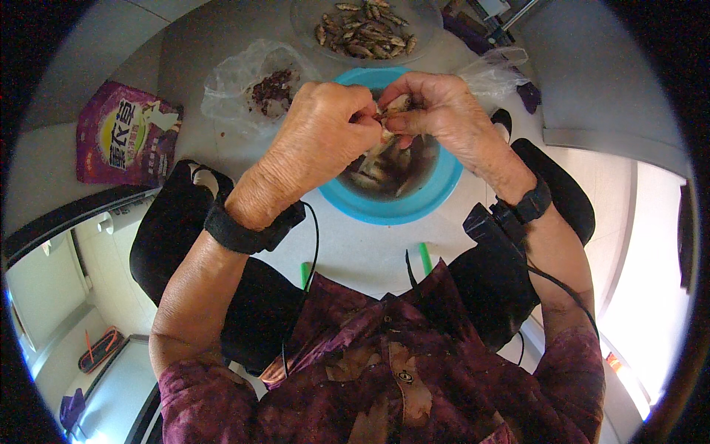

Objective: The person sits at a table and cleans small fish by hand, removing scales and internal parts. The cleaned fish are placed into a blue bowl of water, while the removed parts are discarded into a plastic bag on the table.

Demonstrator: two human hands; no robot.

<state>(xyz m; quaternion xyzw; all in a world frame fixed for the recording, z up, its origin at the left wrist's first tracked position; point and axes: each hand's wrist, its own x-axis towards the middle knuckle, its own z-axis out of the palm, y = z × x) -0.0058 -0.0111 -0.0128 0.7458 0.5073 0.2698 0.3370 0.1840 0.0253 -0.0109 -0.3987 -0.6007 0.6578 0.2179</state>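
Over a blue plastic basin (388, 215) of dark water with small fish (383, 169) in it, both hands meet. A small fish (398, 104) is pinched between the fingers and thumb of my right hand (438, 105). My left hand (327, 130) has its fingertips closed against the fish's near end; whether they grip it or something on it is hidden by the fingers. Left of the basin, a clear plastic bag (224, 91) lies spread out with dark red scraps (272, 91) on it. Beyond the basin, a clear bowl (302, 33) contains many small fish (369, 33).
A purple printed pouch (130, 136) lies on the floor at the left. Another clear plastic bag (493, 72) is right of the basin, beside a dark purple cloth (530, 97). A grey panel (615, 83) stands at the right. My knees flank the basin.
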